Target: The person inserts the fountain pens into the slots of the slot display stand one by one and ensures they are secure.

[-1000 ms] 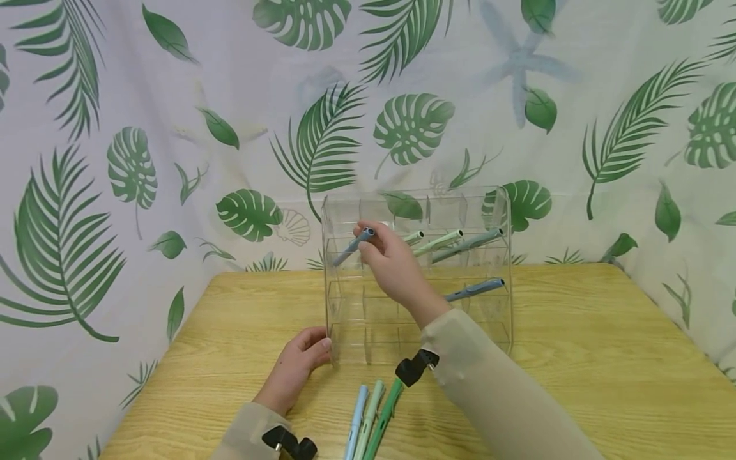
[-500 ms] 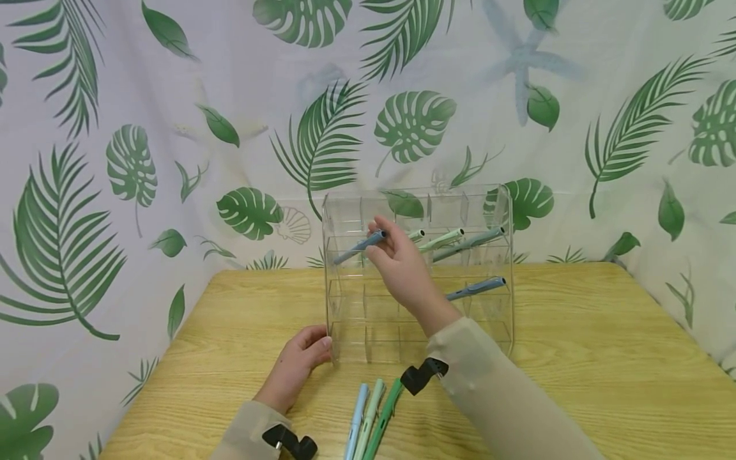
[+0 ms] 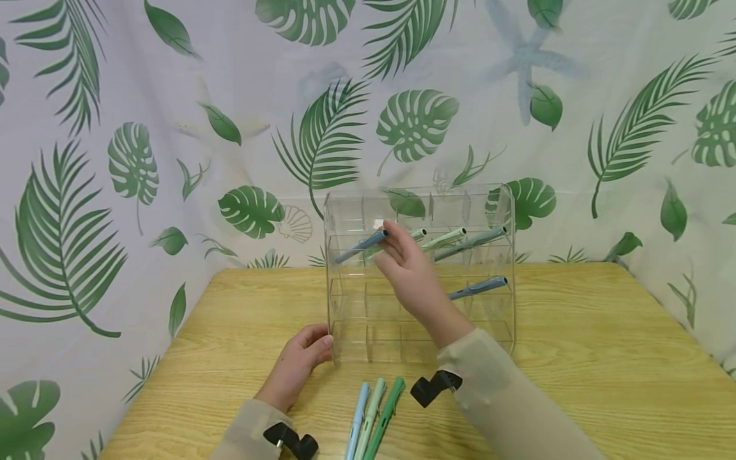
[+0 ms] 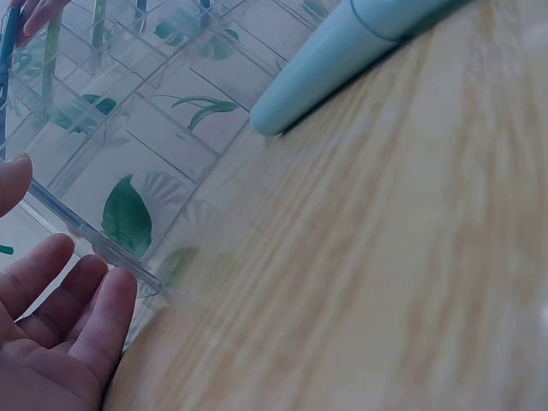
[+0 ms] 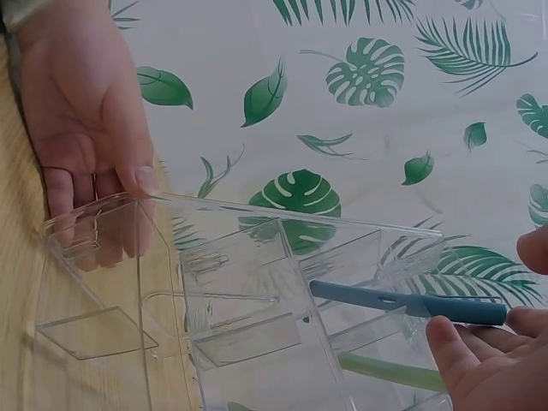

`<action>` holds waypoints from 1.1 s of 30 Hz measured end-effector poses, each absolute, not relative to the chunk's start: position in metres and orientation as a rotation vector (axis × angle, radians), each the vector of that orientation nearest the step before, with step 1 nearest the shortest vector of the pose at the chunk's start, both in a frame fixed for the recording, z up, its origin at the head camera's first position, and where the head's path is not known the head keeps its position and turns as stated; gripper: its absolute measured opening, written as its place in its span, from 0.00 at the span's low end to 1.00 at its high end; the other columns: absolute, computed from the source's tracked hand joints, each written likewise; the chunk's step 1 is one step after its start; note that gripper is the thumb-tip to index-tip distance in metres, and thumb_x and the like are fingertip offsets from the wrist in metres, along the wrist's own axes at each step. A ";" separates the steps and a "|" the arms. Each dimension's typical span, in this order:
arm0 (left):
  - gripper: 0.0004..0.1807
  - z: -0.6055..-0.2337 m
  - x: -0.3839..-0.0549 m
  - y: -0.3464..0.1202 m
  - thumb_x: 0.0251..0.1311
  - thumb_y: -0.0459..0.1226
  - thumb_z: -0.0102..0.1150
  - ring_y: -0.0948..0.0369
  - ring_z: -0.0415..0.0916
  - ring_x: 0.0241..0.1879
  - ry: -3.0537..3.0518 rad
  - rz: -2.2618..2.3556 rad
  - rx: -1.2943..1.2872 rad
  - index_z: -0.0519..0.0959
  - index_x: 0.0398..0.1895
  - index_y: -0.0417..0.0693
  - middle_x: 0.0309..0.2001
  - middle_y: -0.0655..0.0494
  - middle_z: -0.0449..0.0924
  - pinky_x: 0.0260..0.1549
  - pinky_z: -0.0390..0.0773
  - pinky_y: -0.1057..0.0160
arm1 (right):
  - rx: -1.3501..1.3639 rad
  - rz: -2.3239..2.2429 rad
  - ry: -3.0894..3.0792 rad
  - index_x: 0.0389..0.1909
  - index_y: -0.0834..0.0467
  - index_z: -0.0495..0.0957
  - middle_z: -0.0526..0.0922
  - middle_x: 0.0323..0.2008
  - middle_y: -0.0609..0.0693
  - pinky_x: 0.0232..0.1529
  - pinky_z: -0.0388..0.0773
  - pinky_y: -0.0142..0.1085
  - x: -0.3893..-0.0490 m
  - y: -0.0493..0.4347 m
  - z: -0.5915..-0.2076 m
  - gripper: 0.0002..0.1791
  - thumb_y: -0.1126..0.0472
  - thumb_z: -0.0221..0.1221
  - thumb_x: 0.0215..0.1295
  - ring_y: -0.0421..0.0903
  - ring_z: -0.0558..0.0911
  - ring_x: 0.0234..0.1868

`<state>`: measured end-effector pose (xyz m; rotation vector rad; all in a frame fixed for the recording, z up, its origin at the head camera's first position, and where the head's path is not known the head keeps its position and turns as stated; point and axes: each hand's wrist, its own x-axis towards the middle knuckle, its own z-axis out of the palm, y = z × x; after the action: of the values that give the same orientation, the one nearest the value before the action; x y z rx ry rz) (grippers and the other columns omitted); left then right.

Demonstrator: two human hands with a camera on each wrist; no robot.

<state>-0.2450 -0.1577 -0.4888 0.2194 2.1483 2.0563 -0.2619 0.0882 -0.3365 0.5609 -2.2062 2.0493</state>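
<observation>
A clear compartmented pen rack [image 3: 349, 332] stands upright on the table. My left hand [image 3: 296, 367] holds its lower left side edge, thumb in front and fingers along the side panel. A dark blue pen [image 3: 361, 246] lies slanted in a left compartment, capped end outward. Beside that end is my right hand [image 3: 416, 275], thumb apart from the pen and fingers loosely extended; in the right wrist view its fingertips are by the pen [image 5: 411, 302]. Light green pens [image 3: 445, 238], a grey-green pen [image 3: 474, 243] and a lower blue pen [image 3: 480, 287] also sit in the rack.
On the table [image 3: 575, 358] before the rack lie a light blue pen [image 3: 357, 418], a pale green pen [image 3: 370, 415] and a green pen [image 3: 386, 415], side by side. A leaf-patterned cloth [image 3: 230, 83] hangs behind and at the sides.
My right hand has let go of the dark blue pen and moved slightly right. The pen now rests in the rack, its outer end lower and further right. My left hand stays put.
</observation>
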 end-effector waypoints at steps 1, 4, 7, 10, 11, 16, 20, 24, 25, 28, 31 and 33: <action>0.28 -0.488 -0.245 -0.158 0.72 0.45 0.59 0.48 0.73 0.62 2.148 2.056 0.219 0.71 0.68 0.37 0.64 0.42 0.73 0.59 0.78 0.52 | 0.566 2.061 -2.202 0.81 0.53 0.49 0.56 0.78 0.51 0.73 0.61 0.42 -0.260 0.090 -0.337 0.37 0.56 0.53 0.78 0.43 0.61 0.75; 0.29 -0.488 -0.244 -0.157 0.72 0.45 0.59 0.48 0.72 0.63 2.146 2.057 0.219 0.71 0.68 0.37 0.65 0.41 0.72 0.59 0.77 0.51 | 0.574 2.071 -2.206 0.81 0.53 0.49 0.58 0.77 0.51 0.73 0.61 0.43 -0.256 0.094 -0.337 0.37 0.56 0.54 0.78 0.44 0.61 0.75; 0.29 -0.487 -0.244 -0.157 0.73 0.45 0.59 0.47 0.72 0.63 2.148 2.055 0.220 0.70 0.69 0.37 0.65 0.41 0.72 0.60 0.77 0.51 | 0.575 2.059 -2.222 0.81 0.52 0.50 0.59 0.76 0.48 0.73 0.62 0.44 -0.250 0.100 -0.339 0.36 0.54 0.54 0.78 0.43 0.62 0.74; 0.29 -0.486 -0.243 -0.157 0.73 0.45 0.59 0.47 0.72 0.63 2.151 2.051 0.217 0.70 0.69 0.37 0.66 0.40 0.71 0.60 0.77 0.52 | 0.598 2.040 -2.236 0.81 0.51 0.51 0.60 0.76 0.47 0.73 0.63 0.46 -0.244 0.106 -0.341 0.36 0.53 0.54 0.79 0.43 0.63 0.74; 0.29 -0.486 -0.243 -0.157 0.73 0.46 0.59 0.47 0.72 0.63 2.152 2.048 0.214 0.70 0.69 0.37 0.66 0.40 0.71 0.60 0.77 0.52 | 0.607 2.042 -2.236 0.81 0.50 0.51 0.61 0.76 0.46 0.72 0.63 0.46 -0.241 0.107 -0.341 0.35 0.53 0.54 0.79 0.43 0.64 0.73; 0.30 -0.484 -0.242 -0.158 0.73 0.46 0.59 0.47 0.72 0.63 2.152 2.039 0.210 0.70 0.69 0.37 0.66 0.40 0.71 0.60 0.77 0.52 | 0.652 2.029 -2.269 0.80 0.50 0.52 0.62 0.75 0.49 0.72 0.64 0.48 -0.231 0.116 -0.344 0.35 0.55 0.54 0.79 0.45 0.65 0.73; 0.29 -0.483 -0.242 -0.157 0.73 0.45 0.59 0.47 0.72 0.63 2.155 2.039 0.212 0.70 0.69 0.37 0.66 0.40 0.71 0.60 0.77 0.52 | 0.697 1.982 -2.327 0.80 0.51 0.52 0.64 0.74 0.49 0.71 0.64 0.51 -0.225 0.124 -0.350 0.35 0.55 0.54 0.79 0.47 0.65 0.73; 0.28 -0.483 -0.243 -0.157 0.73 0.45 0.59 0.47 0.73 0.62 2.153 2.041 0.215 0.71 0.68 0.37 0.65 0.40 0.72 0.60 0.77 0.52 | 0.734 1.946 -2.370 0.80 0.49 0.53 0.66 0.73 0.48 0.70 0.65 0.54 -0.220 0.133 -0.357 0.34 0.54 0.54 0.79 0.49 0.66 0.73; 0.28 -0.483 -0.243 -0.157 0.73 0.45 0.59 0.47 0.73 0.62 2.152 2.041 0.216 0.71 0.68 0.37 0.65 0.41 0.72 0.60 0.77 0.52 | 0.741 1.937 -2.380 0.80 0.49 0.53 0.67 0.73 0.48 0.70 0.65 0.54 -0.218 0.135 -0.358 0.34 0.54 0.54 0.79 0.49 0.66 0.73; 0.28 -0.482 -0.243 -0.157 0.73 0.45 0.59 0.47 0.73 0.62 2.151 2.040 0.215 0.71 0.68 0.37 0.65 0.40 0.73 0.60 0.77 0.52 | 0.758 1.904 -2.425 0.79 0.47 0.55 0.68 0.72 0.47 0.68 0.67 0.55 -0.214 0.141 -0.364 0.33 0.53 0.54 0.78 0.49 0.67 0.72; 0.29 -0.482 -0.242 -0.157 0.73 0.45 0.59 0.46 0.72 0.63 2.149 2.041 0.212 0.70 0.68 0.36 0.65 0.40 0.72 0.60 0.77 0.52 | 0.769 1.829 -2.497 0.78 0.46 0.56 0.68 0.72 0.47 0.66 0.70 0.55 -0.210 0.146 -0.370 0.33 0.51 0.55 0.78 0.48 0.68 0.71; 0.29 -0.483 -0.242 -0.157 0.73 0.45 0.59 0.46 0.72 0.63 2.149 2.038 0.212 0.70 0.69 0.36 0.65 0.39 0.72 0.60 0.77 0.52 | 0.782 1.788 -2.537 0.78 0.46 0.57 0.69 0.71 0.48 0.65 0.72 0.55 -0.207 0.149 -0.374 0.32 0.52 0.55 0.78 0.49 0.69 0.71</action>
<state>-0.2419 -0.1571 -0.4827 0.2124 2.1494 2.0385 -0.2074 0.1488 -0.3742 0.7816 -2.5372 1.7879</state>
